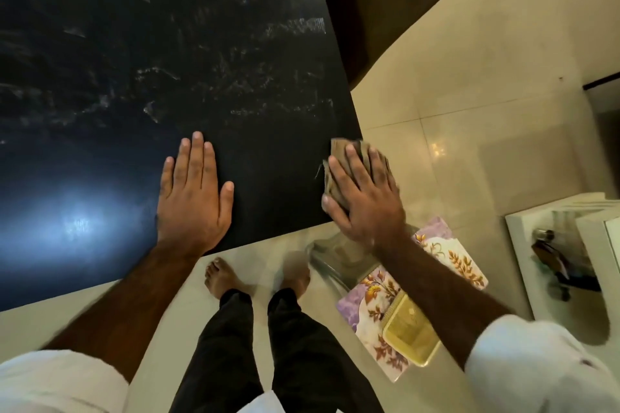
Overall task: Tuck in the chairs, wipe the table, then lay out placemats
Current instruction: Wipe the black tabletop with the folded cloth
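Observation:
A glossy black table [141,54] fills the upper left, streaked with faint wet smears. My left hand [193,194] lies flat on it near the front edge, fingers together, holding nothing. My right hand [364,198] presses a folded brown cloth [345,157] onto the table's near right corner, partly over the edge. A brown chair [385,7] stands at the table's right side, its front under the tabletop. Floral placemats [446,251] with a gold one [411,329] on top rest on a low surface under my right forearm.
My bare feet [221,278] stand on pale floor tiles [469,111] just below the table's front edge. A white cabinet [523,245] holding dark items stands at the right. A lamp's reflection glares on the table at the lower left.

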